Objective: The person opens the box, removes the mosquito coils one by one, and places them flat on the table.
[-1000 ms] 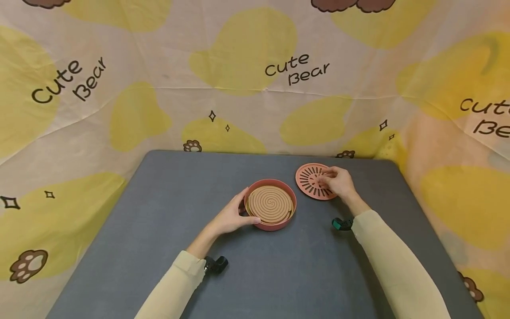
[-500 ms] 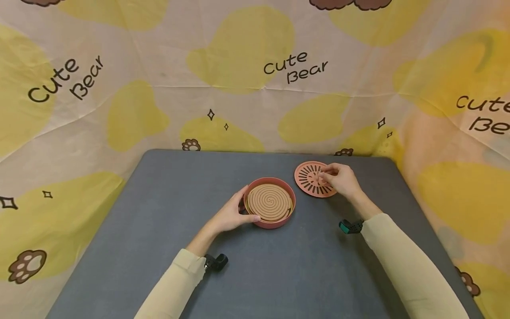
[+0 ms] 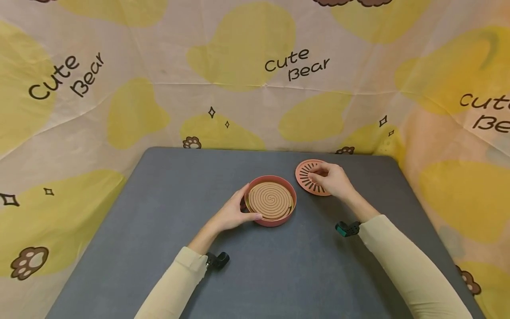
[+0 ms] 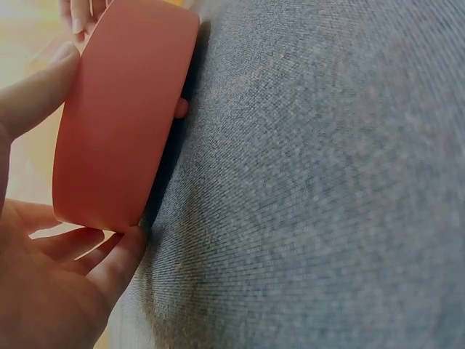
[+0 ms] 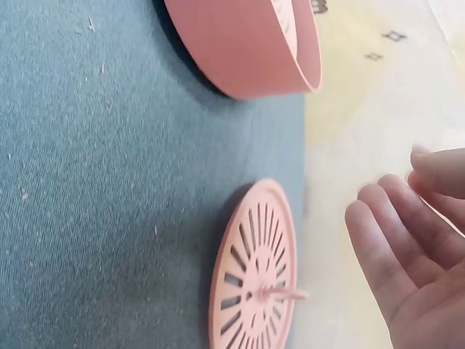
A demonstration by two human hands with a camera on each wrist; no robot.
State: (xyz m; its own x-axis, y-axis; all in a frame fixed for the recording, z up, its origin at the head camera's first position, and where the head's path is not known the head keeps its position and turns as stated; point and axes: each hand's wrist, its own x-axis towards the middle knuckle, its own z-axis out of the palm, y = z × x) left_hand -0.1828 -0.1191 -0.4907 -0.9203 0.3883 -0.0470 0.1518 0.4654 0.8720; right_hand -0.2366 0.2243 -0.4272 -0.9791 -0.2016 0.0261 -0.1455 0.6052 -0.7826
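Observation:
A round, reddish mosquito coil box (image 3: 262,223) stands on the table with a tan mosquito coil (image 3: 271,200) in it. My left hand (image 3: 231,215) grips its near left side, thumb at the rim and fingers round the wall, as the left wrist view also shows. To the right lies the pink slotted lid (image 3: 306,180). A thin prong (image 5: 289,294) rises from the lid's middle. My right hand (image 3: 334,180) hovers over the lid; in the right wrist view its loosely bent fingers (image 5: 378,240) are apart from the prong, with nothing visible between them.
A grey cloth-covered table (image 3: 179,190) runs back to a patterned curtain (image 3: 235,53) with "Cute Bear" lettering. Black wrist devices (image 3: 218,260) hang below both wrists, close over the tabletop.
My right hand has shifted slightly left over the lid, its fingertips moving past the lid's middle. The left hand and the box stay in place.

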